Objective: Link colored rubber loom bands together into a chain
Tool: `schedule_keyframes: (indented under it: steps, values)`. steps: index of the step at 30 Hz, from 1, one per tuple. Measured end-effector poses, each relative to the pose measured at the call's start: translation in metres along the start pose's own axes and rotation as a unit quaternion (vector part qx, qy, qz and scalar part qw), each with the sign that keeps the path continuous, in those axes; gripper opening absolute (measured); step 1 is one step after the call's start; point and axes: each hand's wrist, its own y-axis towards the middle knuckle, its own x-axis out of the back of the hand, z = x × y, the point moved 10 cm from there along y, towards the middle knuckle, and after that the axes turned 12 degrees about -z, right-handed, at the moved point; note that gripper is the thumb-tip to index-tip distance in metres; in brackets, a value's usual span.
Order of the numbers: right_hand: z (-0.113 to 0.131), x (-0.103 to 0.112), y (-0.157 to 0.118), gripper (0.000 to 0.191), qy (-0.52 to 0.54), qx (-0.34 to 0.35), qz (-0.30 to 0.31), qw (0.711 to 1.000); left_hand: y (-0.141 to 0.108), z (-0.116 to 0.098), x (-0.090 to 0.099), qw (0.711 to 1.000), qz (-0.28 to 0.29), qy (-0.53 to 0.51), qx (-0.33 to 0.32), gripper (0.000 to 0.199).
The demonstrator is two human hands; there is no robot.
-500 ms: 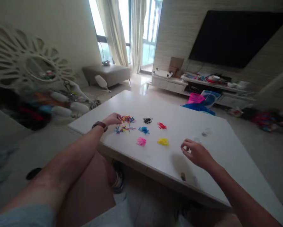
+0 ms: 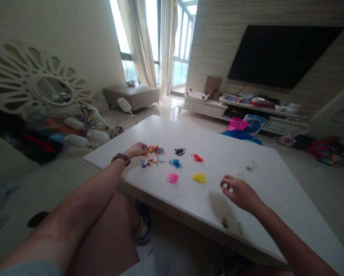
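Note:
My left hand (image 2: 138, 149), with a dark watch (image 2: 121, 158) on its wrist, is at the near-left edge of a mixed-colour pile (image 2: 157, 150) of small thin pieces. Its fingertips are pinched together; anything between them is too small to make out. A second mixed pile (image 2: 151, 162) lies just below. To the right are single-colour piles: black (image 2: 179, 151), blue (image 2: 175, 163), red (image 2: 197, 158), pink (image 2: 172, 178) and yellow (image 2: 199, 178). My right hand (image 2: 238, 191) hovers right of the yellow pile, fingers curled towards the thumb in a loose pinch. What it holds, if anything, cannot be seen.
The piles lie on a white table (image 2: 189, 134). Small clear items (image 2: 252, 165) stand on its right side, and a small yellow-and-dark object (image 2: 224, 222) lies by the near edge. Beyond are a bench (image 2: 134, 96), a TV cabinet (image 2: 215, 109) and a pink basket (image 2: 237, 124).
The view has tilted slightly upward and grown sharper, so the table sits a little lower. Both hands keep nearly the same places and poses; the piles look the same.

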Motion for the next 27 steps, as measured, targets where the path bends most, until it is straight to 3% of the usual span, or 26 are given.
schedule_keyframes:
  steps: [5,13,18,27]
  values:
    - [0.0,0.0,0.001,0.016,0.006,0.001,0.003,1.0,0.003,0.01,0.011,0.999,-0.019,0.034,0.011,0.027]
    - [0.004,-0.003,0.001,0.016,0.014,0.003,0.014,1.0,0.003,0.017,-0.017,0.987,0.031,0.157,-0.018,0.027]
    - [0.009,-0.001,0.001,0.017,0.017,0.012,0.011,1.0,0.002,0.015,-0.02,0.987,0.023,0.16,-0.011,0.011]
    - [0.01,0.002,0.0,0.017,0.022,0.008,0.015,1.0,0.006,0.012,-0.008,0.994,0.008,0.105,0.003,0.02]
